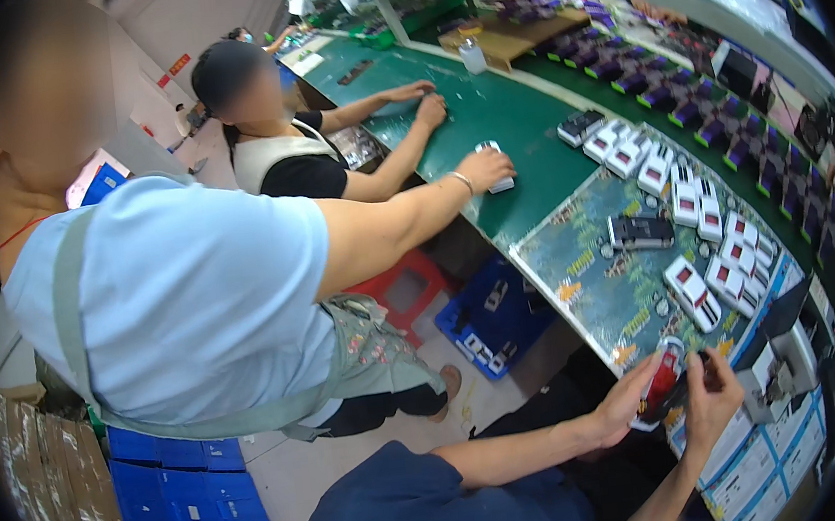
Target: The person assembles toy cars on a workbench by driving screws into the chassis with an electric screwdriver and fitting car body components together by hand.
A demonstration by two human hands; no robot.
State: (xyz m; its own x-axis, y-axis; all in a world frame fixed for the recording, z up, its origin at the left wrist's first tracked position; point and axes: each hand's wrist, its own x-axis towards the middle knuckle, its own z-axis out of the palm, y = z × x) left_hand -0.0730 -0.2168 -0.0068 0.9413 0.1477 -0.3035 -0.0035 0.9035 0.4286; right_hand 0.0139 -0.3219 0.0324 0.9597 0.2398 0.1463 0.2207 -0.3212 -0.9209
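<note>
1. The left hand point(624, 403), at about five o'clock in the view, has its grip closed around a small red and white toy car point(662, 378), thumb on one side and fingers curled on the other.
2. The right hand point(711, 401), just to the three o'clock side of the left, touches the dark end of the same toy car; its fingers are bent about that end, but I cannot tell how firmly it pinches.
3. The toy car sits between both hands, held up just off the near edge of the worktop point(514, 116), at the six o'clock end of a printed picture mat point(595, 279).
4. On the mat, toward twelve o'clock from the hands, lies a dark toy vehicle point(641, 231) on its own, and toward one o'clock a curving row of white toy cars point(711, 232) with red patches, set close side by side.
5. Beyond them, toward one o'clock along the far rim, stands a line of purple toy cars point(663, 91).
6. At nine o'clock a co-worker in a light blue shirt point(189, 292) reaches an arm across the green worktop, the hand point(485, 168) resting on a small white car point(499, 184).
7. A second seated person's hands point(422, 99) rest on the worktop toward eleven o'clock.
8. A blue crate point(489, 319) stands on the floor under the worktop edge.
</note>
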